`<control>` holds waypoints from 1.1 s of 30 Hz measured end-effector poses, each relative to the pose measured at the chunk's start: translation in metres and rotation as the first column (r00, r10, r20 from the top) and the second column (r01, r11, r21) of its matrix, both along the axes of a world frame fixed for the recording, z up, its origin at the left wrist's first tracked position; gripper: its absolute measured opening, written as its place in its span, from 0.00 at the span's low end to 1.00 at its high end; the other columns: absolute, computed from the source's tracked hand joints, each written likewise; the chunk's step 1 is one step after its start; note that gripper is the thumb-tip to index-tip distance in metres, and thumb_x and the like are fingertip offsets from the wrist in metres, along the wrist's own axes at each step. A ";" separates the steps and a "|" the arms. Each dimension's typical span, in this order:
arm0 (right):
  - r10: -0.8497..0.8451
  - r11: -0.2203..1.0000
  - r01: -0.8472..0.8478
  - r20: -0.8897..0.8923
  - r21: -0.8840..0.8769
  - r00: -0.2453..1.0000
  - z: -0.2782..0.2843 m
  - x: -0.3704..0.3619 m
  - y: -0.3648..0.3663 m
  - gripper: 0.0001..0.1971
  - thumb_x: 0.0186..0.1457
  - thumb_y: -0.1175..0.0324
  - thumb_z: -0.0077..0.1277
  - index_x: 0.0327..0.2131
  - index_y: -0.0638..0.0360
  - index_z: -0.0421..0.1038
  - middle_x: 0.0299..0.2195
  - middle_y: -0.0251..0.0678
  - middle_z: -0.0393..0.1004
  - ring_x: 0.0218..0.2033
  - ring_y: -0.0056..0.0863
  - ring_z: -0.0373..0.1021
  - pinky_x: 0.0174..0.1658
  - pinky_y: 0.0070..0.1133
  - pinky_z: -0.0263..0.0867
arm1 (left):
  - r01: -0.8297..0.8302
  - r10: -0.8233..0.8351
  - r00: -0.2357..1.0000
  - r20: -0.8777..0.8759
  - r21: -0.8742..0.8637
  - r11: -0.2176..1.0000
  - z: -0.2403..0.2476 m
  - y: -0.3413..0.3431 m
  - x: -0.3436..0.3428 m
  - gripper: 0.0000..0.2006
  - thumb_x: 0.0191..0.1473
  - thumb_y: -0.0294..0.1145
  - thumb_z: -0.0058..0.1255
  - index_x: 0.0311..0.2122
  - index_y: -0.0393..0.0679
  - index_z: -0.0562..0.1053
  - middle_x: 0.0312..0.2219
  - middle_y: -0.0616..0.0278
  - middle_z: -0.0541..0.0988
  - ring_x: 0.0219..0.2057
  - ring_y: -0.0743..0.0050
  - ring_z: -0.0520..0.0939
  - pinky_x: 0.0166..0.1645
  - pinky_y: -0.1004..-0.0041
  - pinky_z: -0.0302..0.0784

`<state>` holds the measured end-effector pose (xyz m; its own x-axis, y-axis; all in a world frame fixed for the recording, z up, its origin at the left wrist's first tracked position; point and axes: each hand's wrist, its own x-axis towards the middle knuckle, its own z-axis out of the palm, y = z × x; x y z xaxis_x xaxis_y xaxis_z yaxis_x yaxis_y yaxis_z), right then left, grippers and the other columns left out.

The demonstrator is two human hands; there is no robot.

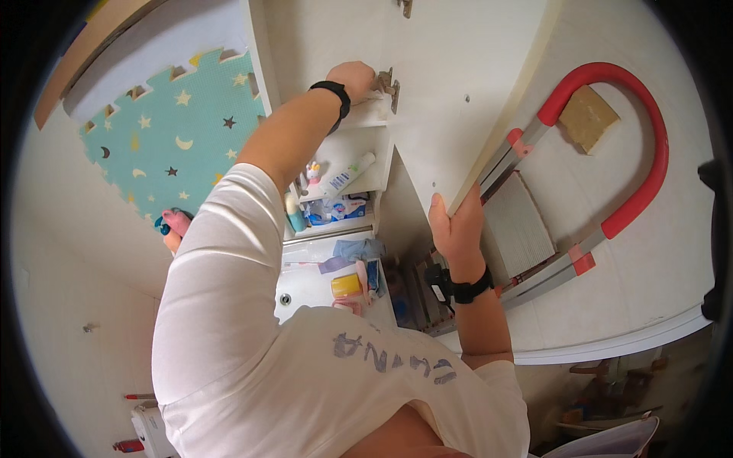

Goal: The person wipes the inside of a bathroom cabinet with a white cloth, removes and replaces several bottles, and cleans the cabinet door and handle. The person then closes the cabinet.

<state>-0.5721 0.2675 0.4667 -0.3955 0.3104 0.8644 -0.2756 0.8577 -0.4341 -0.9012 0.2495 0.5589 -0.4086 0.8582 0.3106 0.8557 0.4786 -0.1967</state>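
A white cabinet door (466,91) stands swung out to the right of its cabinet (301,30). My right hand (460,225) grips the door's lower corner, with the thumb along one face. My left hand (353,81) is closed inside the cabinet, right beside a metal hinge (388,84) that joins door and cabinet. A bit of whitish material (372,99) shows just below these fingers, and I cannot tell whether they hold it. Another hinge (405,8) sits higher up on the door.
Below are shelves with a white tube (351,174), a small figurine (313,172) and a bottle (295,214), above a washbasin (301,294) with a yellow item (346,286). A red-handled ladder (663,145) leans at right. A starry green foam mat (179,126) stands at left.
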 end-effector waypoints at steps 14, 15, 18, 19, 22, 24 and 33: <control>0.034 0.999 -0.034 0.029 -0.023 0.999 -0.003 0.001 0.001 0.22 0.47 0.74 0.51 0.47 0.71 0.62 0.38 0.52 0.72 0.37 0.51 0.69 0.41 0.36 0.65 | 0.129 -0.114 0.983 0.142 -0.105 0.986 -0.016 0.033 -0.036 0.12 0.40 0.34 0.51 0.31 0.43 0.80 0.29 0.52 0.81 0.32 0.53 0.81 0.37 0.62 0.77; 0.043 0.999 -0.042 0.031 -0.035 0.999 -0.003 0.001 0.001 0.23 0.47 0.74 0.51 0.47 0.71 0.62 0.38 0.52 0.72 0.37 0.52 0.69 0.41 0.36 0.65 | 0.161 -0.145 0.978 0.153 -0.094 0.983 -0.017 0.032 -0.039 0.12 0.40 0.34 0.51 0.32 0.43 0.80 0.29 0.52 0.81 0.32 0.52 0.81 0.37 0.62 0.76; 0.047 0.998 -0.045 0.038 -0.046 0.998 -0.002 0.000 0.001 0.23 0.47 0.74 0.52 0.48 0.71 0.62 0.37 0.52 0.72 0.37 0.52 0.69 0.41 0.36 0.65 | 0.203 -0.194 0.956 0.221 -0.019 0.979 -0.017 0.026 -0.036 0.13 0.39 0.34 0.51 0.33 0.43 0.79 0.28 0.52 0.81 0.32 0.52 0.81 0.38 0.62 0.77; 0.044 0.998 -0.042 0.043 -0.047 0.998 -0.002 0.001 0.001 0.23 0.47 0.74 0.52 0.48 0.71 0.62 0.37 0.52 0.72 0.37 0.52 0.69 0.41 0.36 0.65 | 0.210 -0.208 0.958 0.195 0.008 0.978 -0.017 0.023 -0.031 0.13 0.40 0.34 0.52 0.33 0.43 0.79 0.28 0.51 0.81 0.32 0.52 0.81 0.38 0.61 0.77; 0.065 0.996 -0.062 0.053 -0.058 0.996 -0.002 0.002 0.002 0.22 0.47 0.74 0.51 0.47 0.70 0.63 0.36 0.52 0.71 0.36 0.52 0.69 0.40 0.36 0.65 | 0.101 -0.105 0.991 0.087 0.049 0.994 -0.015 0.014 -0.007 0.13 0.44 0.35 0.51 0.36 0.45 0.79 0.32 0.52 0.80 0.35 0.53 0.81 0.40 0.61 0.77; 0.031 0.998 -0.030 0.021 -0.052 0.999 -0.002 0.001 0.000 0.20 0.47 0.74 0.50 0.46 0.70 0.64 0.35 0.52 0.71 0.35 0.52 0.68 0.39 0.35 0.65 | -0.142 0.145 0.988 -0.053 0.065 0.988 -0.018 0.012 0.010 0.13 0.50 0.35 0.49 0.41 0.51 0.79 0.37 0.54 0.81 0.41 0.56 0.80 0.43 0.62 0.77; 0.108 0.988 -0.102 0.042 -0.120 0.993 0.009 0.003 -0.005 0.17 0.47 0.74 0.49 0.43 0.68 0.66 0.33 0.51 0.72 0.33 0.52 0.69 0.37 0.34 0.65 | -0.083 0.077 0.967 0.243 0.015 0.996 -0.013 0.031 -0.009 0.09 0.48 0.33 0.52 0.35 0.48 0.80 0.33 0.54 0.81 0.36 0.53 0.81 0.42 0.64 0.77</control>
